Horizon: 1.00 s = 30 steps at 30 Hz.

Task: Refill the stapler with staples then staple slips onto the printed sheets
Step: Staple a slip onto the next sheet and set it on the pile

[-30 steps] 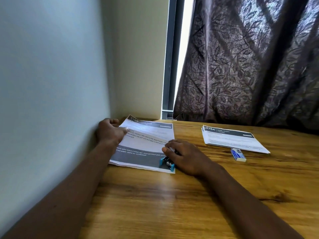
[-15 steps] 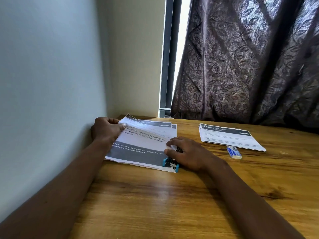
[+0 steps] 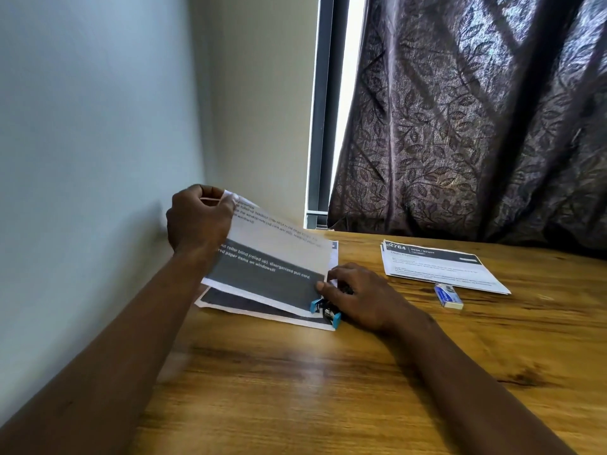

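My left hand (image 3: 197, 220) grips the far left corner of a printed sheet (image 3: 272, 261) and holds it lifted off the stack. The sheet's near right corner sits in the jaws of a small blue stapler (image 3: 326, 311). My right hand (image 3: 358, 297) curls over the stapler on the table, thumb against the sheet's edge. Below the raised sheet lies another printed sheet (image 3: 243, 307) with a dark band. A second pile of printed sheets (image 3: 440, 266) lies to the right. A small white and blue staple box (image 3: 448, 295) sits just in front of that pile.
The wooden table (image 3: 328, 389) runs up against a pale wall (image 3: 98, 126) on the left. A dark patterned curtain (image 3: 476, 126) hangs behind the far edge, beside a window frame (image 3: 323, 110).
My left hand has lifted the sheet's far corner up from the table, so the sheet now slopes up from the stapler. My right hand has stayed on the stapler.
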Motion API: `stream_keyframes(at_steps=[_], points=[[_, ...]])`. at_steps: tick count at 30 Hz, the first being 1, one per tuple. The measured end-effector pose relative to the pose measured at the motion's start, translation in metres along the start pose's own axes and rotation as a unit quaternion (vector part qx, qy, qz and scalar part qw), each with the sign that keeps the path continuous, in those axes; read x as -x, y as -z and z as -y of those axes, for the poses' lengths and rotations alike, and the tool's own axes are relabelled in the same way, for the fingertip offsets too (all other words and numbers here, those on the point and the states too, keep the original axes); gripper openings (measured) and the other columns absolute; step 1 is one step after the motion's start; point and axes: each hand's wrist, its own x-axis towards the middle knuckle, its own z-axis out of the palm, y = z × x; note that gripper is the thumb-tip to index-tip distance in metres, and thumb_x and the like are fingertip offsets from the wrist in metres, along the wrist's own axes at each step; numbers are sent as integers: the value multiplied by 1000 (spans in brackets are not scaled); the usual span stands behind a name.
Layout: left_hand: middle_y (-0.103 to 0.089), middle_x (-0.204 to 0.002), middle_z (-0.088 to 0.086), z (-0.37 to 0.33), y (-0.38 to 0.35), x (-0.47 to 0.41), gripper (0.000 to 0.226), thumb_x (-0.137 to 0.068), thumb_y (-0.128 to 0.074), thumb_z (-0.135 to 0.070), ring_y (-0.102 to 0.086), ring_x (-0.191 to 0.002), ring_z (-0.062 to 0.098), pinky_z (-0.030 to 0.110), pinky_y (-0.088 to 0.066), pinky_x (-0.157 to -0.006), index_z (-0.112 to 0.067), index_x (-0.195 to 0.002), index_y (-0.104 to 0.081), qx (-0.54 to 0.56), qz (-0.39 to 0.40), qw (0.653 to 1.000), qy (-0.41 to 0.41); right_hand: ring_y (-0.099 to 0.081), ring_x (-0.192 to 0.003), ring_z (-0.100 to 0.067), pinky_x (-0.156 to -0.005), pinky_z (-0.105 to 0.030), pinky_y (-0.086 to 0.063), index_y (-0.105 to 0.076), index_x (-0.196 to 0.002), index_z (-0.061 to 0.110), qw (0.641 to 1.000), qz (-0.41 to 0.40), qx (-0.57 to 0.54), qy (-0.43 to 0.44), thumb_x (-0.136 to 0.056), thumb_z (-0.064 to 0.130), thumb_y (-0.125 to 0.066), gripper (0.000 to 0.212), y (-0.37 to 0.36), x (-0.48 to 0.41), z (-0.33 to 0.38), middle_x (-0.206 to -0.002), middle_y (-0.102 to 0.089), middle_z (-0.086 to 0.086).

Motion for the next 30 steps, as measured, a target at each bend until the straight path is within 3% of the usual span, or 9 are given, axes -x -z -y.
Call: stream_keyframes(at_steps=[5,9,12,15,17,19,21,25,30], points=[[-76,-101,-2,-14,8,-3,31,-86,-74,-38,-73,-88,15,32,-58,-89,-25,-114,-67,105,-43,990,-83,-58,-109,-17,-96,-41,-50,-60,-134,18,991,-108,-83,-3,-96,53,-56,52,-2,-2,0,-122,-63,0],[-74,-97,-1,-21,9,0,27,-95,-68,-30,-72,-85,9,24,-61,-78,-24,-121,-64,188,-61,971,-131,-64,-81,-16,-77,-41,-56,-65,-125,17,950,-241,-197,-33,-98,47,-56,42,15,-5,5,-91,-69,-3],[-73,-104,4,-27,2,10,21,-98,-66,-19,-71,-91,12,23,-59,-76,-16,-119,-68,270,10,949,-162,-65,-64,-19,-58,-32,-53,-62,-123,20,863,-163,-473,-69,-101,51,-44,42,30,-2,16,-80,-75,-11],[-74,-99,1,-29,-10,24,11,-93,-70,-16,-69,-94,18,43,-57,-77,-22,-101,-73,329,131,921,-160,-71,-85,-35,-85,-54,-54,-57,-128,22,768,-91,-626,-106,-88,73,-37,68,39,1,15,-102,-76,-22],[-73,-95,0,-30,-16,35,12,-86,-68,-10,-67,-91,14,40,-54,-78,-20,-92,-73,345,203,901,-169,-71,-99,-43,-86,-56,-55,-58,-131,18,722,-96,-677,-107,-81,79,-40,80,47,5,7,-112,-73,-25],[-69,-87,2,-31,-19,48,13,-82,-60,-3,-64,-84,6,23,-51,-72,-11,-85,-70,361,276,873,-179,-70,-103,-44,-76,-46,-61,-61,-130,12,680,-141,-711,-110,-88,70,-49,72,57,12,-3,-114,-72,-23],[-68,-79,0,-28,-25,57,13,-77,-58,-4,-61,-80,8,17,-46,-70,-8,-81,-71,364,324,853,-187,-72,-96,-35,-68,-38,-63,-61,-130,5,648,-207,-723,-122,-94,41,-63,51,66,21,-13,-110,-72,-18],[-74,-85,6,-21,-37,68,26,-85,-61,-28,-69,-88,22,27,-53,-80,-5,-87,-73,334,377,841,-198,-69,-96,-26,-63,-31,-61,-59,-130,5,660,-290,-685,-110,-88,-2,-66,43,72,44,-33,-110,-70,-16],[-74,-103,-1,-26,-47,90,18,-96,-66,-29,-67,-95,9,18,-51,-67,-13,-105,-66,227,380,867,-230,-73,-93,-19,-67,-38,-61,-49,-143,33,717,-310,-616,-106,-59,10,-84,94,74,94,-51,-112,-77,-1]])
